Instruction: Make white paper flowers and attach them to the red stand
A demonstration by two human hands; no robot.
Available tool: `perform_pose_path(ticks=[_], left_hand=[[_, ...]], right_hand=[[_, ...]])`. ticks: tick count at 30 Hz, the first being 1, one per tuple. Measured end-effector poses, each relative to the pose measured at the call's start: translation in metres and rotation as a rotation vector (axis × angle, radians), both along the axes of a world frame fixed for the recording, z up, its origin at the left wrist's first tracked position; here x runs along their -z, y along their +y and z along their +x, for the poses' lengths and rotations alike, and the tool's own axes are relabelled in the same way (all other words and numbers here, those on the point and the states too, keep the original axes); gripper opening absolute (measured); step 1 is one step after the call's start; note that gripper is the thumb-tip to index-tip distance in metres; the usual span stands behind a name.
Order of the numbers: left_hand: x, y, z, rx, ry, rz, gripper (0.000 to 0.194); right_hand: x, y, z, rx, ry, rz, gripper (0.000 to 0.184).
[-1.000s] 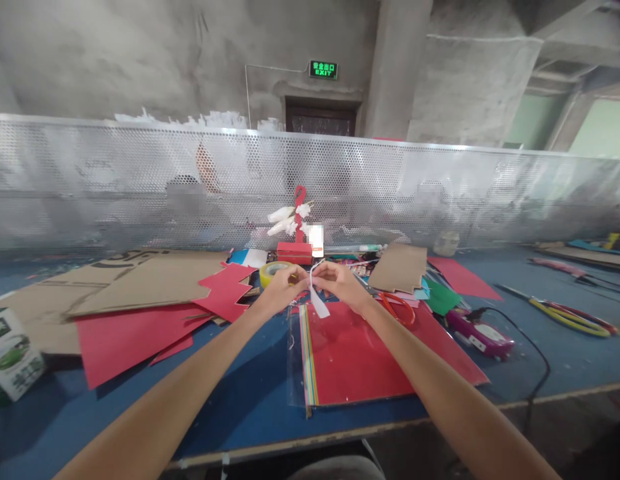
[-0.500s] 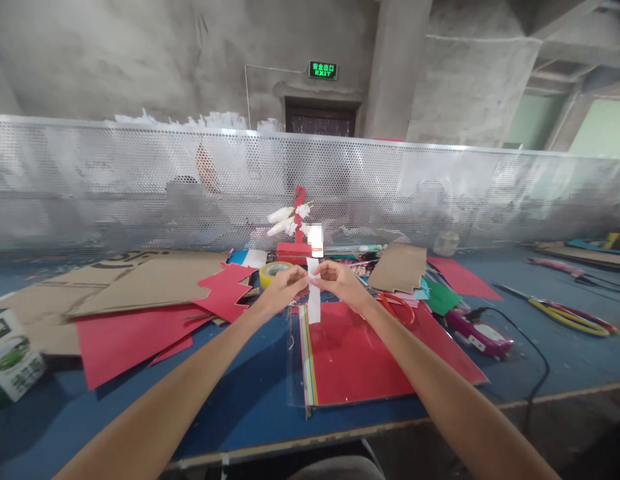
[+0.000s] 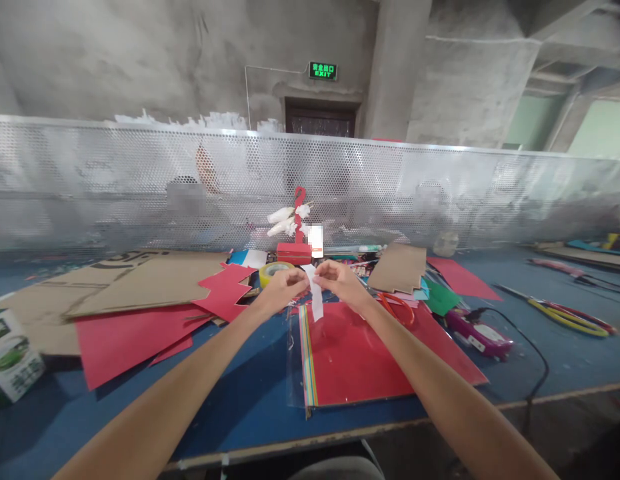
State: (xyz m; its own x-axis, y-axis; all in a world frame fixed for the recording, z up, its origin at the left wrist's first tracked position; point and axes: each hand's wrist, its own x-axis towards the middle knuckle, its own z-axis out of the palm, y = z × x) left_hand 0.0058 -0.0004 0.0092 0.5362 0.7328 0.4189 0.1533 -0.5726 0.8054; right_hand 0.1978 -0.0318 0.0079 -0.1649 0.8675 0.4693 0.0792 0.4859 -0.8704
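Observation:
A narrow white paper strip (image 3: 317,303) hangs between my hands, tilted, its lower end over the red paper. My left hand (image 3: 289,285) pinches its left edge with thumb and fingertips. From the other side, my right hand (image 3: 337,277) pinches the strip's right edge. Below them lies a stack of red paper (image 3: 363,357) in a clear sleeve, with coloured sheet edges along its left side. Just behind my left hand is a roll of yellow tape (image 3: 275,270). Red-handled scissors (image 3: 397,309) lie near my right wrist, partly hidden.
Behind my hands stands a red paper stand (image 3: 299,227) with white flowers. Cardboard sheets (image 3: 155,283) and red paper pieces (image 3: 135,340) cover the left side. On the right are a purple device (image 3: 483,333) with a cord and yellow-handled shears (image 3: 560,310). A perforated metal screen (image 3: 140,180) closes the back.
The paper strip has gone from nearly upright to tilted, its top to the left and lower end to the right. Both hands stay almost in place.

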Motion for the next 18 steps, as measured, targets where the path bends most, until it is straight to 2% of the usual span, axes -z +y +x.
perform_pose_path(ticks=[8,18], left_hand=[[-0.0063,-0.0082,0.0001,0.011,0.020,-0.050,0.022],[-0.0063,-0.0096,0.0020,0.054,-0.085,-0.176,0.026]], right_hand=[[0.0002,0.0008,0.0011,0.045,-0.029,0.016,0.029],[0.0006,0.0009,-0.0001,0.040,-0.036,-0.002,0.028]])
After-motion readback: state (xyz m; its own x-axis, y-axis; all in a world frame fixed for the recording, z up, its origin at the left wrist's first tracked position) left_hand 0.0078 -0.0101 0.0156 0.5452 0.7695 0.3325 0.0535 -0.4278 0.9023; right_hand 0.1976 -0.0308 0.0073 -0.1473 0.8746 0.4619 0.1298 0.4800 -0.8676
